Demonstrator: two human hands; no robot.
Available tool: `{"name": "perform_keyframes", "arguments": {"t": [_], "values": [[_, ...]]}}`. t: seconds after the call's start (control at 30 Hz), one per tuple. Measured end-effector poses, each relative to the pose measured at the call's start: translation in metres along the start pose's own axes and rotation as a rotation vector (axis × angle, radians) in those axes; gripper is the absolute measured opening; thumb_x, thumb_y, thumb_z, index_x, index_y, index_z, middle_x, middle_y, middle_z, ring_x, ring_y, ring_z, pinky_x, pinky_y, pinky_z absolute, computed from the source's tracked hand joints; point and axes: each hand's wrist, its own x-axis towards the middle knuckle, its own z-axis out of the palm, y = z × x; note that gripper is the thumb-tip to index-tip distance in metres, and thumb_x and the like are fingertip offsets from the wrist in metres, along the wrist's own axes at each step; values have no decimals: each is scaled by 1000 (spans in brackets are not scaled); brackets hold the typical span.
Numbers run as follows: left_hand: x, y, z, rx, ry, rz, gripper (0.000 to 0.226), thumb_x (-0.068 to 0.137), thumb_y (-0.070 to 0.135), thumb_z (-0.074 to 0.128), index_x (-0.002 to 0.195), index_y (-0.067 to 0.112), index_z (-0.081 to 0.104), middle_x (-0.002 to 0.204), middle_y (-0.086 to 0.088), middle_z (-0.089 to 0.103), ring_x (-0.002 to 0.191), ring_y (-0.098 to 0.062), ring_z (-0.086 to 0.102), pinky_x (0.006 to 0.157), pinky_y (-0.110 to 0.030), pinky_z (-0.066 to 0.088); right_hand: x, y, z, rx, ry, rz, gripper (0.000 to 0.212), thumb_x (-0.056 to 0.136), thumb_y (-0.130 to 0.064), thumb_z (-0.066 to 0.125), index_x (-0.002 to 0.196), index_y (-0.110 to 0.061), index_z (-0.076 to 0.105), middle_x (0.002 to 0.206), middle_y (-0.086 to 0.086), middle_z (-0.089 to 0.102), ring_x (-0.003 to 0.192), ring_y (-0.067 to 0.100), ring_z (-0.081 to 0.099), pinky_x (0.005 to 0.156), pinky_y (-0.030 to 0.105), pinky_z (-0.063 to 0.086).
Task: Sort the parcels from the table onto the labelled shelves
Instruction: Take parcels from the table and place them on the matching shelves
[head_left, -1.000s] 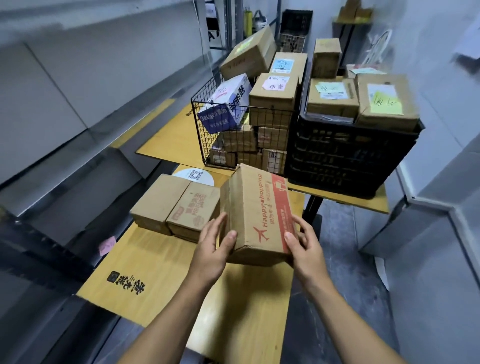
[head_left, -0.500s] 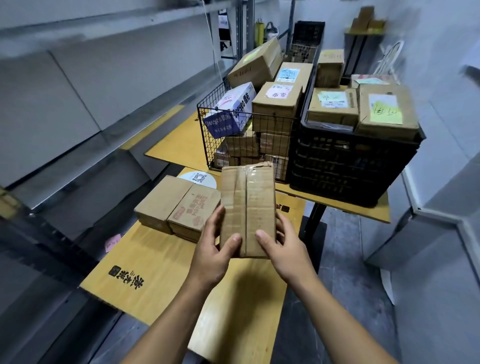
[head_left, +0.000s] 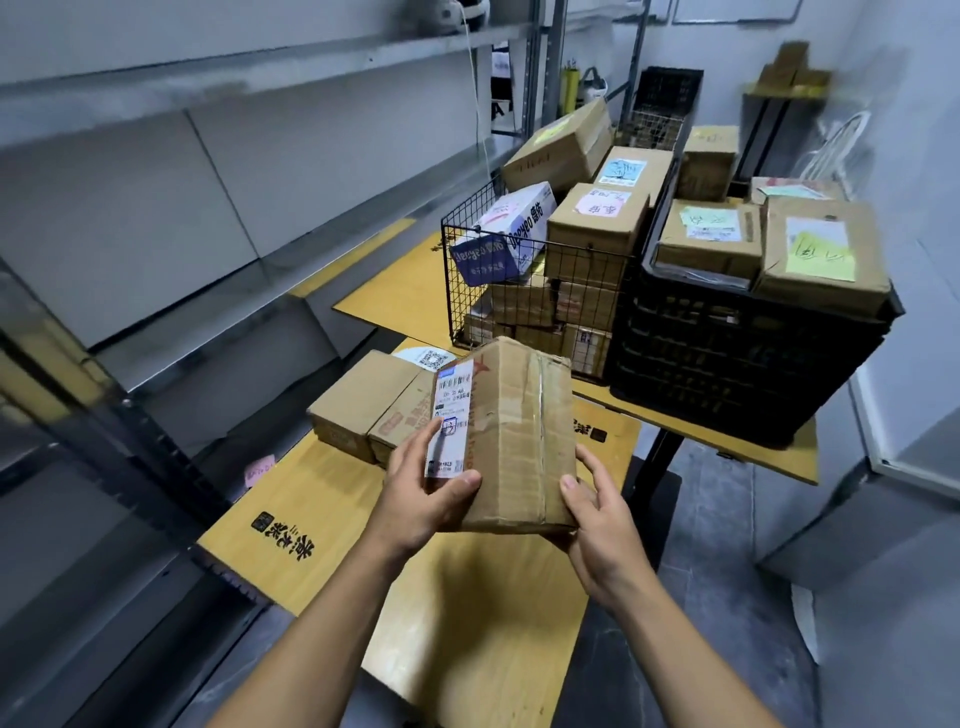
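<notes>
Parcel (head_left: 514, 436) of brown cardboard, above the yellow table (head_left: 322, 519): left hand (head_left: 423, 499) grips its labelled side, right hand (head_left: 597, 525) cups its near corner, fingers hidden beneath. Behind the parcel two small boxes (head_left: 358, 400) are partly covered; farther, wire basket (head_left: 467, 291) and black crate (head_left: 737, 364), labels unreadable.

Pale walls (head_left: 924, 156), grey floor (head_left: 727, 514)

Free room over near table (head_left: 322, 499) & in left shelf bays (head_left: 171, 218); two boxes (head_left: 363, 405) block fwd-left, wire basket (head_left: 467, 291) & black crate (head_left: 737, 374) block rear.
</notes>
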Motion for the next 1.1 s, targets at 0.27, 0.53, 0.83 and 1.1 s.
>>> {"name": "perform_keyframes", "arguments": {"t": [0.27, 0.53, 0.83, 1.1], "values": [[-30, -12, -46, 44, 251, 93, 58, 67, 57, 72, 121, 52, 51, 122, 26, 42, 115, 8, 44, 93, -25, 47, 6, 3, 41, -504, -111, -257, 43, 105, -15, 45, 127, -49, 59, 135, -11, 47, 126, 8, 49, 106, 48, 48], [-82, -24, -108, 188, 542, 194, 55, 78, 25, 80, 121, 47, 52, 127, 27, 37, 122, 13, 37, 92, -18, 46, -9, 18, 112, -534, -419, -210, 61, 76, -59, 66, 134, -49, 51, 136, -16, 54, 121, 5, 58, 103, 49, 50], [-188, -28, -210, 404, 850, 204, 57, 76, 12, 80, 129, 15, 59, 131, 3, 39, 118, 16, 35, 100, 0, 25, -82, 64, 246, -553, -645, -385, 62, 81, -30, 74, 125, -61, 43, 129, -22, 58, 117, -4, 57, 102, 38, 51], [-326, -24, -328, 526, 1085, 183, 57, 80, 27, 72, 134, 24, 55, 139, 2, 37, 125, -2, 38, 105, -4, 24, -194, 115, 389, -441, -772, -460, 64, 72, -57, 74, 129, -57, 43, 128, -7, 61, 120, 12, 59, 101, 48, 50]]}}
